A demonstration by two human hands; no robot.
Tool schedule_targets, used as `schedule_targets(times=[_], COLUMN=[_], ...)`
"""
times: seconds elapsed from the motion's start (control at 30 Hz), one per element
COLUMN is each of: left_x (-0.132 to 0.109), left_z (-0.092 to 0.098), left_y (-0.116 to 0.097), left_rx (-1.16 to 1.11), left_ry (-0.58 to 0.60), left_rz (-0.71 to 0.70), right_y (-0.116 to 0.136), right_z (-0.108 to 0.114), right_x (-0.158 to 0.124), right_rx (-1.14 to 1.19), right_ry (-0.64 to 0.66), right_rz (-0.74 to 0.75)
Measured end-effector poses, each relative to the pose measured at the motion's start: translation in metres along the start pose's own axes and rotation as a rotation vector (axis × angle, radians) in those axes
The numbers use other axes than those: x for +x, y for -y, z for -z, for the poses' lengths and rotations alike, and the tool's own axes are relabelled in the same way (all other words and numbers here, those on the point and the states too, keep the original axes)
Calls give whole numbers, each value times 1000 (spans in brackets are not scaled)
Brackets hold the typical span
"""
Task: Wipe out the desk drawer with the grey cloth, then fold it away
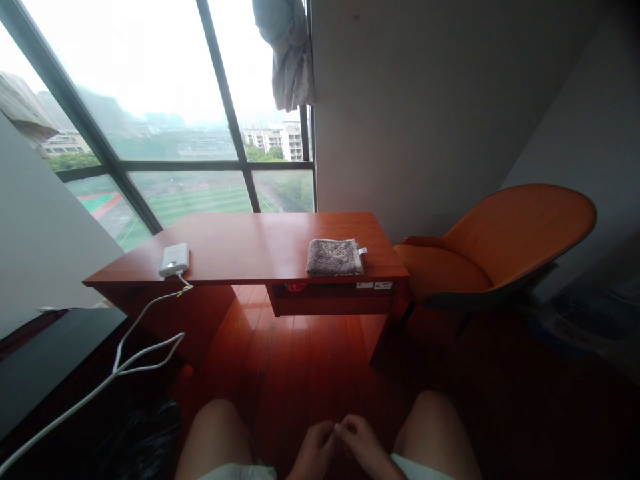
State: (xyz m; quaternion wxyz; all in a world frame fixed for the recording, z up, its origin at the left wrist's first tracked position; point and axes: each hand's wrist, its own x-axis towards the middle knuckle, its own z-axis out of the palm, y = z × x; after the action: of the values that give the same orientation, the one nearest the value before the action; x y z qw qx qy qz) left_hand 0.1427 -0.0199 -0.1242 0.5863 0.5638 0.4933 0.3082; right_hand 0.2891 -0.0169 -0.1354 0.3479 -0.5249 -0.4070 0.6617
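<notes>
Low in the view, between my two knees, my left hand (318, 448) and my right hand (361, 441) meet at the fingertips. Both have curled fingers, and no object shows in either one. A desk (260, 243) of reddish wood stands in front, apart from my hands. On its right part lies a folded grey-brown towel (334, 259) with a beige pattern and a small white tag. A white power adapter (175, 259) rests near the desk's left front edge, with a white cable (145, 308) running from it down to the lower left.
To the right of the desk is an orange chair (530, 240). Under the desktop an open compartment (330, 291) holds something red, partly hidden. A dark flat surface (55, 360) and a black plastic bag (143, 440) are at the left. Windows (170, 133) rise behind the desk.
</notes>
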Motion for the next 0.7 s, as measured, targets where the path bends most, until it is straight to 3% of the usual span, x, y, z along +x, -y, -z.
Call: schedule_targets(times=[0.2,0.4,0.7], left_x=[0,2,1], left_z=[0,0,1], left_y=[3,3,-3], left_rx=[23,30,7], left_ry=[1,-20,3], left_rz=[4,30,59], right_y=[9,8,6], right_z=[-3,-4,0], right_x=[-3,-1,-1], right_rx=[10,-3,30], right_ry=[7,-74,-37], right_rz=[9,-4,44])
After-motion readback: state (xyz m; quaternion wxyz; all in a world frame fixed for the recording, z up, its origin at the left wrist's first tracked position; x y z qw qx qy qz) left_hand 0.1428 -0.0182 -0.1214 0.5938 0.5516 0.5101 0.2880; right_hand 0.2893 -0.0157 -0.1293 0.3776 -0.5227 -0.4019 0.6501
